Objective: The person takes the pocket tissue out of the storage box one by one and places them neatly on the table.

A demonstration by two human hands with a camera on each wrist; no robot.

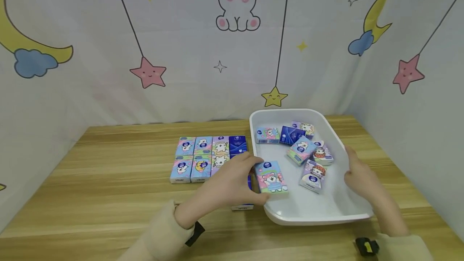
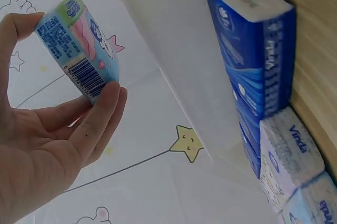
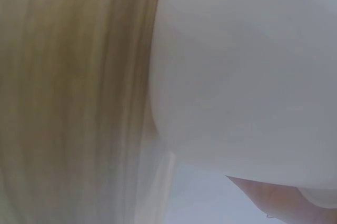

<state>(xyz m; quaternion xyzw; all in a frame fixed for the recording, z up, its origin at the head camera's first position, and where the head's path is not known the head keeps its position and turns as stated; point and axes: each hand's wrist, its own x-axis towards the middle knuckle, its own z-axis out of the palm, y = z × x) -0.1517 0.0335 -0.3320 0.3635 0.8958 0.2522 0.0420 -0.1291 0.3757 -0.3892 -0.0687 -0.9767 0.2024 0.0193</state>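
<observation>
My left hand (image 1: 232, 180) pinches a blue and pink tissue pack (image 1: 272, 178) with a cartoon bear between thumb and fingers, over the left rim of the white plastic basin (image 1: 286, 208). The left wrist view shows the barcode end of that tissue pack (image 2: 79, 50). At the basin's right side, my right hand (image 1: 364, 176) grips the rim. Only a bit of that hand (image 3: 284, 197) shows in the right wrist view. Inside the basin lie several loose tissue packs, among them a dark blue pack (image 1: 291, 135) and a purple pack (image 1: 313, 176).
Left of the basin, tissue packs (image 1: 201, 168) stand in neat rows on the wooden table (image 1: 108, 188). A dark blue pack (image 2: 253, 50) at the near end is partly hidden by my left hand in the head view. A printed curtain (image 1: 195, 51) closes off the back.
</observation>
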